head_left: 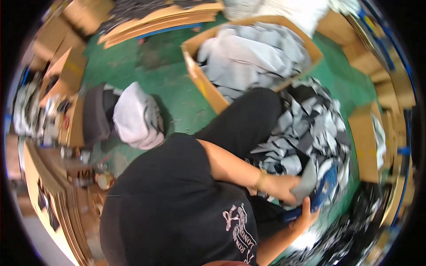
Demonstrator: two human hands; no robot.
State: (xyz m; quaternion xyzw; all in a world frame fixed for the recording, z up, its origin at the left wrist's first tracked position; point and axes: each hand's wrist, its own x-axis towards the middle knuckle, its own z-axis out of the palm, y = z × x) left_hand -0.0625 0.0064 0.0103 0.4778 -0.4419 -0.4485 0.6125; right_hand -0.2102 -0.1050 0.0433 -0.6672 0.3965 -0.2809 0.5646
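Note:
My left hand [284, 188] is closed on a grey cloth piece [306, 182], pinched at its near edge. Just below it, my right hand [305, 218] wraps round a long dark blue object [326, 187], which is blurred, so its kind is unclear. The blue object lies close alongside the cloth; whether they touch cannot be told. Beyond both hands spreads a heap of grey, white and black cloth scraps [317, 124] on the floor, partly covered by my hands and leg.
A large cardboard box [195, 73] full of grey cloth stands ahead. To the left, a light grey cloth bundle [136, 116] sits on the green floor [177, 106]. Stacked flat cardboard [57, 208] is at the lower left, black plastic [368, 201] at the right, and another box [364, 142] beyond the heap.

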